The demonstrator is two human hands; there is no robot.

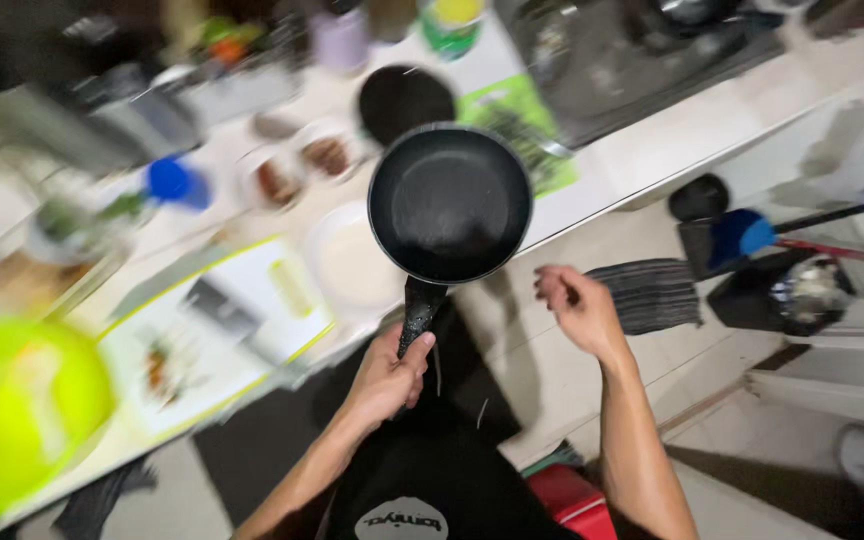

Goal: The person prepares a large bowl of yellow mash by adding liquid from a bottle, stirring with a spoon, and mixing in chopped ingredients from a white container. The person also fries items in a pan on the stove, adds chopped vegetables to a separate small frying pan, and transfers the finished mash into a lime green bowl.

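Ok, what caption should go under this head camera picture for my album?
Left hand grips the handle of an empty black frying pan above a cluttered white counter, right hand open beside it.

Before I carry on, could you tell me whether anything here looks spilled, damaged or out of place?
Nothing stands out. The left hand holds an empty black frying pan level above the counter; the right hand is free.

- It is a home kitchen.
- A black stove (642, 55) stands at the end of a white tabletop (652, 150).
- Small bowls of food (302, 165), bottles (342, 40) and a black frying pan (449, 203) are there.
- The floor (712, 360) has pale tiles.
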